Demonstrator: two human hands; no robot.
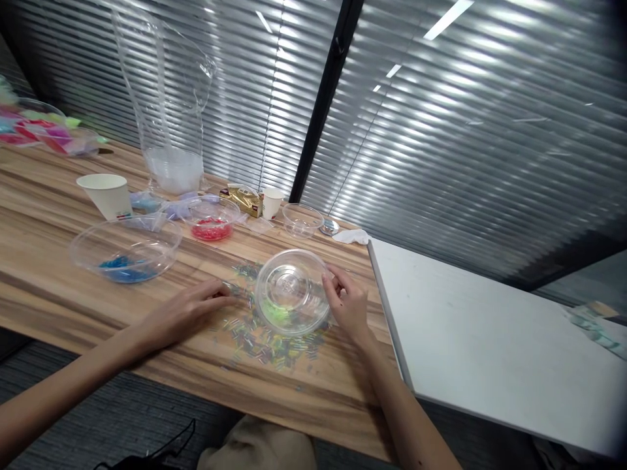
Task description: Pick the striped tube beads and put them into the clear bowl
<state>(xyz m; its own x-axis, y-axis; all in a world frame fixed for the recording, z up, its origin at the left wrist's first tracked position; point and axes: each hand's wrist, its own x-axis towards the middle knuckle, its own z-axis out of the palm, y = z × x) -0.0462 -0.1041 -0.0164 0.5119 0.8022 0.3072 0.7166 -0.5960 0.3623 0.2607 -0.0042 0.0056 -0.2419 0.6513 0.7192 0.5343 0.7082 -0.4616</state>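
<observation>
My right hand (347,301) pinches the right rim of a clear plastic bowl (292,292), which tilts over the wooden table and holds a little yellow-green material. Small multicoloured pieces (274,344) lie scattered beneath and around it. At the left edge of these pieces is my left hand (208,300), its fingers pressed together near the tabletop; whatever is between the fingertips is too small to make out. Further left, a clear bowl (81,256) has blue pieces (125,267) in it. Behind, another clear bowl (230,210) contains red pieces (211,228).
Paper cups (106,196) (272,203), a gold packet (242,200), a clear bowl (302,225) and a tall clear bag (174,163) stand toward the blinds. A white tabletop (470,326) adjoins on the right. Colourful bags (53,134) lie far left.
</observation>
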